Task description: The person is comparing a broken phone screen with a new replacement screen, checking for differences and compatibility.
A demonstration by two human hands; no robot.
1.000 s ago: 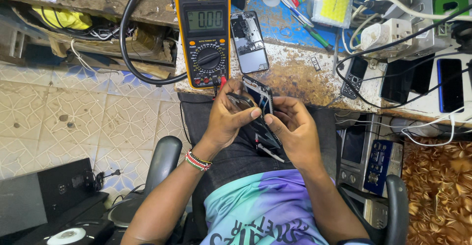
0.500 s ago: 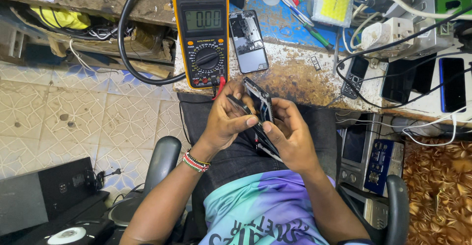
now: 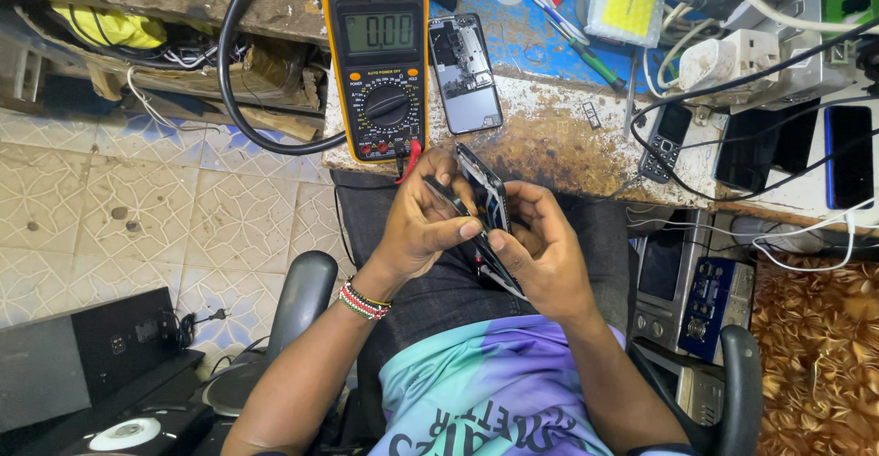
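Over my lap I hold an opened dark phone, its screen part tilted up away from the body. My left hand grips the phone's left edge, thumb pressed near the seam. Against the right side and underside rests my right hand, its fingers wrapped around the lower part. A beaded band circles my left wrist. Thin probe leads run under the phone toward the yellow multimeter on the bench edge just above my hands.
The worn bench holds another opened phone, a small keypad phone, dark phones, tools, cables and a white power strip. Chair armrests flank me. Tiled floor lies left; electronic boxes sit right.
The phone halves have shifted slightly in my hands, and my fingers have regripped along the seam. The multimeter and the bench items have stayed put.
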